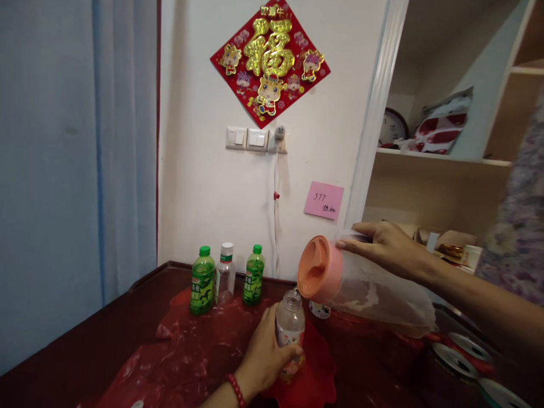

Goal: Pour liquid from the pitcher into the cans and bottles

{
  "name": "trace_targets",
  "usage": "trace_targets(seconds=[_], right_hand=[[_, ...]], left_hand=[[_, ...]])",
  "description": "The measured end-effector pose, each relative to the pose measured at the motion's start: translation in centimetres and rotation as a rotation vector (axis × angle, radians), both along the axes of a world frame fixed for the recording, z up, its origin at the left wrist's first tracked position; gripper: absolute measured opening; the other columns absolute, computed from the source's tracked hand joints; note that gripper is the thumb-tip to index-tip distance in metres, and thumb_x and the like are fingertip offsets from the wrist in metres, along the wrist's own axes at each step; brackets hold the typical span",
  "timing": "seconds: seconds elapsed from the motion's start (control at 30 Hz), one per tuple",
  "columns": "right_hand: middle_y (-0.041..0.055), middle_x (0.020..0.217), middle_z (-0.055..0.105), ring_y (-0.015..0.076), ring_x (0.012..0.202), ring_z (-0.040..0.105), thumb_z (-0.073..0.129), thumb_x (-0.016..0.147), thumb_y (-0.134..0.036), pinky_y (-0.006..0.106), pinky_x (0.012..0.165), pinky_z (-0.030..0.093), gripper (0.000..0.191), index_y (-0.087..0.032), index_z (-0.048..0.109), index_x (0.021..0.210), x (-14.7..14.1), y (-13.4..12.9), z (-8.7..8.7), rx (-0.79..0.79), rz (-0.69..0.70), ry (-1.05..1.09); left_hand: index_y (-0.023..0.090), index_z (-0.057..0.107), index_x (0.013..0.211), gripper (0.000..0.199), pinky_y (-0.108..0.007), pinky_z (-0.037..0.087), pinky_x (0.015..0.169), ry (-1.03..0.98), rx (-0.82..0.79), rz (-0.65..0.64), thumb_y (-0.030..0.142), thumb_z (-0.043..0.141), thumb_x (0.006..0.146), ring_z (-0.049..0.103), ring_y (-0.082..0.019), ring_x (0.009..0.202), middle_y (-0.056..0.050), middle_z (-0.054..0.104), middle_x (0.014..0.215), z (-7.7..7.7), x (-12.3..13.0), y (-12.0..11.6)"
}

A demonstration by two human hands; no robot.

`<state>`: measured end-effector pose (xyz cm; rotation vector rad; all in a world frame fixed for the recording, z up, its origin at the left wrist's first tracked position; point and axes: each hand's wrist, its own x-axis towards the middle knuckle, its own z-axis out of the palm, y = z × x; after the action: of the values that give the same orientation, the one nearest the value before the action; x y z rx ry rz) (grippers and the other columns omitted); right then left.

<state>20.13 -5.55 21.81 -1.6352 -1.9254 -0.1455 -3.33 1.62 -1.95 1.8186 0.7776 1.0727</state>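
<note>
My left hand [267, 354], with a red bead bracelet at the wrist, is wrapped round a clear open bottle [292, 323] standing upright over a red mat [318, 362]. My right hand [385, 246] grips the handle of a translucent pitcher [382, 300], which is tilted to the left on its side. The pitcher's orange lid [321, 269] is right at the bottle's mouth. Whether liquid is passing between them is too small to tell. A small patterned cup or can [319, 309] is partly hidden behind the lid.
Two green bottles [203, 280] [254, 276] and a clear white-capped bottle [225, 275] stand at the back left of the dark red table [144, 300]. Red plastic [170, 362] lies in front. Several cans [454, 360] are at the lower right, near shelves [446, 158].
</note>
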Motion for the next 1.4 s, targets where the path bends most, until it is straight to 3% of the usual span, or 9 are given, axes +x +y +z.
trace_targets(seconds=[0.6,1.4], right_hand=[[-0.0019,0.06,0.038,0.0152,0.058,0.037,0.055,0.082,-0.085,0.03,0.052,0.024,0.069,-0.021,0.041,0.06,0.97,0.49,-0.29,0.052,0.011,0.002],[-0.0031,0.06,0.033,0.0142,0.059,0.034,0.056,0.08,-0.079,0.031,0.052,0.024,0.064,-0.022,0.037,0.059,0.57,0.37,0.33,0.01,-0.009,0.022]], left_hand=[[0.018,0.055,0.133,0.07,-0.039,0.038,0.109,-0.033,0.033,-0.016,0.016,0.076,0.067,0.055,-0.03,0.122,-0.011,0.061,0.131,-0.47,0.06,0.23],[0.016,0.053,0.131,0.07,-0.042,0.033,0.114,-0.024,0.005,-0.007,0.011,0.072,0.064,0.051,-0.031,0.128,-0.014,0.059,0.135,-0.01,0.09,0.09]])
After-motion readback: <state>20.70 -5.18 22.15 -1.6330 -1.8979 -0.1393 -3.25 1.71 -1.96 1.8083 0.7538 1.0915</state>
